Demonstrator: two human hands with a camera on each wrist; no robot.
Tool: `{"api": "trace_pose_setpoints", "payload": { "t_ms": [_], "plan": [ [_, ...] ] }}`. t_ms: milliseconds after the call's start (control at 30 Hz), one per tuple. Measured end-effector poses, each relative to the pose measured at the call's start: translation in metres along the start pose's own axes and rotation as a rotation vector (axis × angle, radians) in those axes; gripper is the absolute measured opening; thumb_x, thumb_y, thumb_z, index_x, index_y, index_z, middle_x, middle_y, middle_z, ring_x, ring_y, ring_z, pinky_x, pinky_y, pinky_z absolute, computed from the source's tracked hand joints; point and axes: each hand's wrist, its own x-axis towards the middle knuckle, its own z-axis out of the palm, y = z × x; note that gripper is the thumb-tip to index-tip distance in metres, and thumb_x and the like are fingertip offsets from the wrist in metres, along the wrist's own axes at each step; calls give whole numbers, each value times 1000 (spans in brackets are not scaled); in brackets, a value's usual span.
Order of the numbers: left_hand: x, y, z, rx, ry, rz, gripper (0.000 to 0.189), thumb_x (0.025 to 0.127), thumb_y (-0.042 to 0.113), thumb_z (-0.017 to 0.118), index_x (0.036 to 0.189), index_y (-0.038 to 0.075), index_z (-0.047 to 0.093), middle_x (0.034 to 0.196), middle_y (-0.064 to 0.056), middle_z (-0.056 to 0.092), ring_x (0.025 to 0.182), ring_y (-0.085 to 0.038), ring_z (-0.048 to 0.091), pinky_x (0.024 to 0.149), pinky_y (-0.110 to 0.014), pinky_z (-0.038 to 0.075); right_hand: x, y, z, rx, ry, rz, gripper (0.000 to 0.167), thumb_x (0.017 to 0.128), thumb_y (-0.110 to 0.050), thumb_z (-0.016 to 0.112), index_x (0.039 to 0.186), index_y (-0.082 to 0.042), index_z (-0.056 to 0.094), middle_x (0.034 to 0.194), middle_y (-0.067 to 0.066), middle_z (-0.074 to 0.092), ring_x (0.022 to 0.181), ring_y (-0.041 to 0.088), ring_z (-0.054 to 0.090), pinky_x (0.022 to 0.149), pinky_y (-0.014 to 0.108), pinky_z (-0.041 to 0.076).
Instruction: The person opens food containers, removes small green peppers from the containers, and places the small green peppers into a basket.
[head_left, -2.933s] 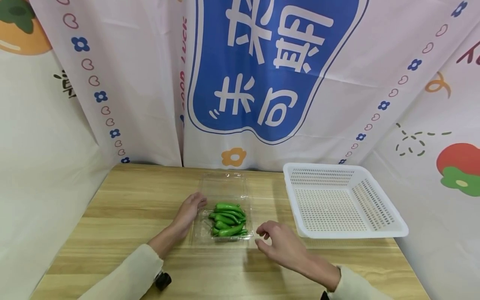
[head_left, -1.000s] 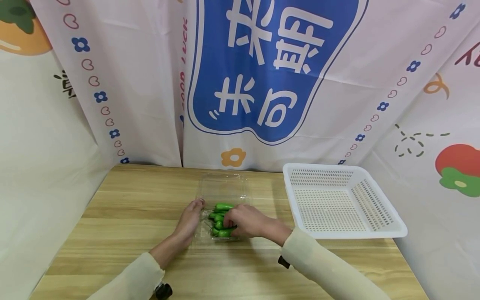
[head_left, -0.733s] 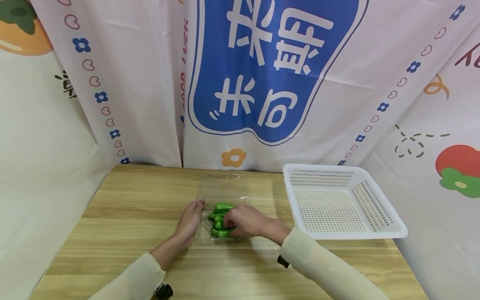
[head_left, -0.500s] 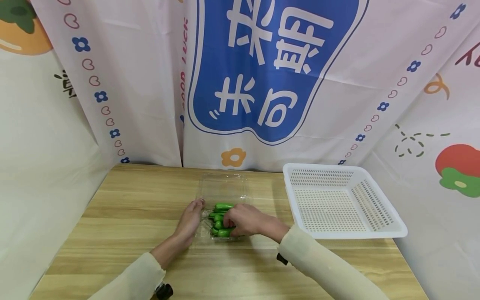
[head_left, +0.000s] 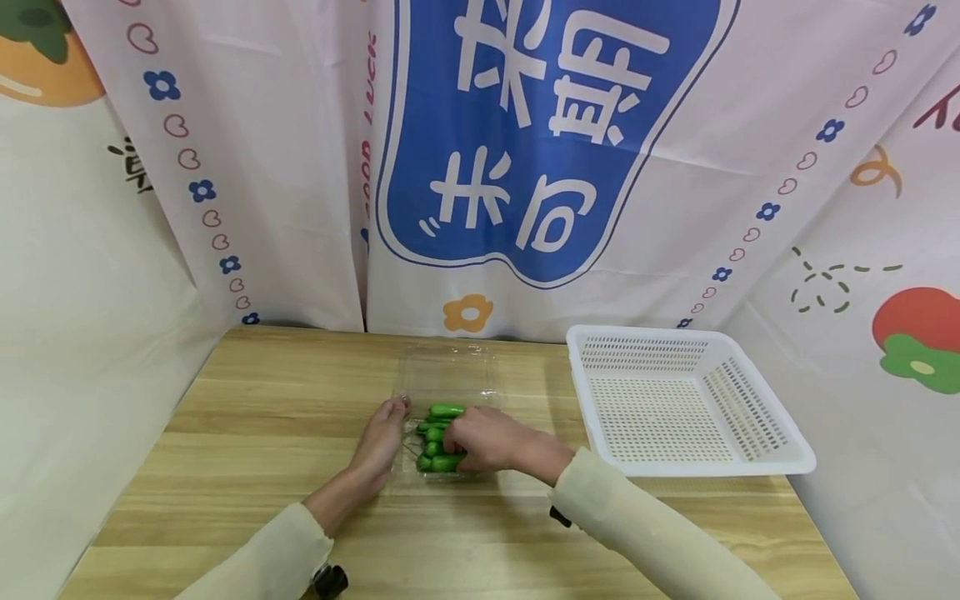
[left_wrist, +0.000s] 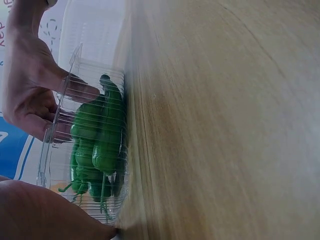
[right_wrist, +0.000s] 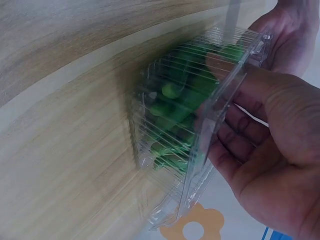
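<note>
In the head view, a clear plastic clamshell box (head_left: 450, 367) lies with its lid back on the wooden table. Several green chili peppers (head_left: 445, 410) fill its near half, stems pointing left. My right hand (head_left: 487, 437) reaches in from the right. Its thumb and fingers are curled around peppers (left_wrist: 86, 120) in the left wrist view; exactly which ones is hidden. My left hand (head_left: 377, 446) holds the left side of the box, its fingertips by the hinge. Through the box wall, the right wrist view shows the right thumb (right_wrist: 220, 65) against the peppers.
A white perforated basket (head_left: 663, 417) stands to the right on the wooden table (head_left: 300, 417). Printed cloth (head_left: 315, 167) hangs behind and at both sides. A black band (head_left: 330, 581) shows at the left sleeve.
My right hand has come from beside the box into the peppers. In the last half second it has shifted slightly left. The left hand stays on the box; the basket has not moved.
</note>
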Motion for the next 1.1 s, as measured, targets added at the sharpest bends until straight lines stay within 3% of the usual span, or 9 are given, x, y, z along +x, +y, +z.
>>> {"api": "trace_pose_setpoints", "payload": {
  "t_ms": [300,767,1100],
  "plan": [
    [-1,1,-1,-8,-7,-1,56,118,25,21,165,-6,17,172,-27,18,161,-46,8,131,-61,7,-3,2,-1,57,14,-16,26,81,-16,89,76,-17,63,65,-13,41,60,6,36,55,20,30],
    [1,-1,-1,-44,-3,11,54,118,23,23,162,-8,23,170,-28,23,160,-45,12,132,-58,9,-11,4,-6,135,68,6,14,92,-22,85,99,-14,75,84,-10,69,69,-1,54,64,15,48],
    [3,-3,-2,-71,-1,34,53,118,20,23,161,-10,25,167,-31,25,160,-45,14,132,-60,7,-19,3,-19,160,165,-30,13,93,-20,84,95,-13,73,81,-8,68,66,-1,53,61,15,47]
  ]
}}
